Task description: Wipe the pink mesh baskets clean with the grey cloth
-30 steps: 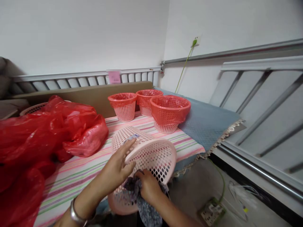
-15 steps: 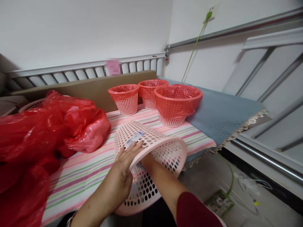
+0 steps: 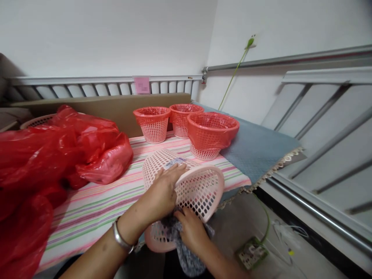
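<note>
A pale pink perforated plastic basket (image 3: 158,164) lies tipped on its side at the front of the striped cloth, its mouth facing me. My left hand (image 3: 164,192) is closed over its upper rim, with the fingers on the outer wall by a label (image 3: 174,162). At the mouth of the basket, my right hand (image 3: 192,228) grips a bunched dark grey cloth (image 3: 188,257) against the rim. Part of the cloth hangs below that hand.
Three baskets lined with red bags, one a large basket (image 3: 212,131), stand behind on the striped cloth (image 3: 95,209). Crumpled red plastic bags (image 3: 95,143) cover the left side. A power strip (image 3: 251,254) with cables lies on the floor at right, near the bed rail (image 3: 319,224).
My right hand has come out from inside the basket to its rim, bringing the grey cloth into view. My left hand still holds the rim, and the view has shifted slightly.
</note>
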`<action>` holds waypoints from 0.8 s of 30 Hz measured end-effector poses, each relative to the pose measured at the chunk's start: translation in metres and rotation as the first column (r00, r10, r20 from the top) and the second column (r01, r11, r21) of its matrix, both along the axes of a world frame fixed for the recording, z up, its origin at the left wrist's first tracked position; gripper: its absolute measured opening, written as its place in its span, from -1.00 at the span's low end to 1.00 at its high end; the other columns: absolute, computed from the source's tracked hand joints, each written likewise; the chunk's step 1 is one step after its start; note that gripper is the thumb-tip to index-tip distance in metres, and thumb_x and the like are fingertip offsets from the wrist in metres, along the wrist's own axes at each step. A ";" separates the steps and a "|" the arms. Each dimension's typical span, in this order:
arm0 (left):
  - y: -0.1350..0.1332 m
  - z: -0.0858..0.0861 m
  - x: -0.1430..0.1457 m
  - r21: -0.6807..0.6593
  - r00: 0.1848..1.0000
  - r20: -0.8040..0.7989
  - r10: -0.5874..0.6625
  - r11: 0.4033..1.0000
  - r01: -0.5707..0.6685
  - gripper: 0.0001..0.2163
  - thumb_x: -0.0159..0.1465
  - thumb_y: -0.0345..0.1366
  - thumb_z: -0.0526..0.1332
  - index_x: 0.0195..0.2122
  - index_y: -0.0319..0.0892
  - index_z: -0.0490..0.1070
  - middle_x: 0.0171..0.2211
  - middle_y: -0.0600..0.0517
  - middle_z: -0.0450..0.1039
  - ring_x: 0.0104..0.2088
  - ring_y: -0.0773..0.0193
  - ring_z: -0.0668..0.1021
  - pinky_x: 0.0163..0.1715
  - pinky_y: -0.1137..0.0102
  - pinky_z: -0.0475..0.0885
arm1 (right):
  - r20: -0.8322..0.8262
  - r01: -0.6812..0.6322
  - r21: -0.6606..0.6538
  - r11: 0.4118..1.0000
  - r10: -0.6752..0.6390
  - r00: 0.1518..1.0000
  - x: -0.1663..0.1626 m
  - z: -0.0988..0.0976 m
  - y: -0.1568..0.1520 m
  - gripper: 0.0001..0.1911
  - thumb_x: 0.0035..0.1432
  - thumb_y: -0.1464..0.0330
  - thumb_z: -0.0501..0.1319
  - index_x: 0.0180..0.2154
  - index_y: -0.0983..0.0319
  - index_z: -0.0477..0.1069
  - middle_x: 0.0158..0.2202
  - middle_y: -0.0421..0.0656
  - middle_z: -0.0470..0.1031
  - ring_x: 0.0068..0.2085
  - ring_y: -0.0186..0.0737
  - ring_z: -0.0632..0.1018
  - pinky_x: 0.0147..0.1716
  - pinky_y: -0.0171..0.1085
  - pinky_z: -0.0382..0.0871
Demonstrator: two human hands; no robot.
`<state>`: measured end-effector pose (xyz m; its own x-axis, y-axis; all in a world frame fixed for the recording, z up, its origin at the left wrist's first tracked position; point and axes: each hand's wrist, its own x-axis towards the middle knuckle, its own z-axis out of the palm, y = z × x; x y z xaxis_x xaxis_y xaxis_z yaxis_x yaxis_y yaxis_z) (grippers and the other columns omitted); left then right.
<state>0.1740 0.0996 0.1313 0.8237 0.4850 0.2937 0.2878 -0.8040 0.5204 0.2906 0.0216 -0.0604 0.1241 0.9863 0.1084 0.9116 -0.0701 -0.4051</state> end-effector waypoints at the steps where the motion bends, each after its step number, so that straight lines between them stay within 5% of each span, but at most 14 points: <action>1: -0.003 0.002 0.002 0.007 1.000 0.025 -0.009 1.000 0.009 -0.24 -0.07 -0.69 -0.04 0.23 -0.18 0.14 0.26 -0.05 0.20 0.29 0.08 0.17 0.23 -0.15 0.01 | 0.009 0.023 -0.017 1.000 -0.023 1.000 0.000 -0.001 -0.010 -0.41 -0.25 0.61 0.09 -0.10 0.18 0.43 -0.12 -0.05 0.39 -0.05 0.00 0.40 -0.06 -0.13 0.25; 4: -0.018 -0.002 -0.004 0.117 0.981 0.193 0.028 0.992 -0.051 -0.37 0.08 -0.61 0.03 0.21 -0.12 0.15 0.24 -0.04 0.23 0.29 0.09 0.15 0.24 -0.16 -0.08 | 0.005 0.094 -0.016 0.995 -0.094 0.996 0.002 -0.005 -0.020 -0.36 -0.27 0.62 0.06 -0.07 0.19 0.42 -0.13 -0.05 0.40 -0.06 -0.03 0.41 -0.07 -0.16 0.25; 7: -0.036 -0.039 -0.026 0.201 0.928 0.342 0.148 0.953 -0.226 -0.40 0.20 -0.56 0.03 0.25 -0.01 0.03 0.29 0.01 0.14 0.33 0.14 0.05 0.27 -0.13 -0.21 | -0.028 0.108 0.006 0.994 -0.108 0.994 0.004 -0.009 -0.014 -0.37 -0.25 0.61 0.04 -0.06 0.21 0.43 -0.14 -0.06 0.41 -0.06 -0.06 0.41 -0.06 -0.19 0.24; 11: -0.047 -0.110 -0.053 -0.060 0.847 0.419 0.328 0.940 -0.334 -0.36 0.25 -0.55 -0.05 0.32 0.02 -0.14 0.35 -0.01 -0.07 0.33 0.15 0.03 0.25 0.00 0.05 | -0.029 0.103 0.020 0.994 -0.102 0.994 0.004 -0.010 -0.009 -0.34 -0.25 0.61 0.03 -0.03 0.20 0.41 -0.08 -0.05 0.40 0.01 -0.04 0.38 0.02 -0.18 0.20; 13: -0.047 -0.124 -0.061 -0.143 0.827 0.444 0.345 0.938 -0.315 -0.38 0.25 -0.54 -0.07 0.31 0.02 -0.11 0.36 0.01 -0.09 0.33 0.16 0.03 0.26 0.04 0.06 | -0.028 0.105 0.008 0.994 -0.104 0.994 -0.001 -0.006 -0.011 -0.33 -0.26 0.61 0.05 -0.02 0.21 0.40 -0.07 -0.04 0.39 0.01 -0.01 0.38 0.04 -0.17 0.20; 20: -0.044 -0.075 -0.059 -0.187 0.870 0.428 0.245 0.966 -0.180 -0.28 0.10 -0.65 -0.06 0.25 0.13 0.07 0.34 0.10 -0.01 0.33 0.16 0.04 0.27 -0.04 -0.06 | -0.078 -0.037 0.008 0.999 0.037 0.996 -0.023 0.001 -0.026 -0.32 -0.25 0.62 0.03 -0.03 0.12 0.41 -0.06 -0.08 0.39 -0.02 -0.08 0.41 -0.01 -0.19 0.23; 24: -0.039 -0.071 -0.052 -0.173 0.904 0.390 0.176 0.978 -0.116 -0.19 0.01 -0.70 -0.08 0.23 0.22 0.08 0.31 0.10 0.09 0.32 0.12 0.08 0.22 -0.20 -0.06 | -0.031 -0.045 0.104 0.994 0.049 0.998 -0.021 0.001 0.003 -0.50 -0.08 0.58 0.03 -0.11 0.13 0.44 -0.12 -0.08 0.44 -0.08 -0.08 0.44 -0.12 -0.20 0.25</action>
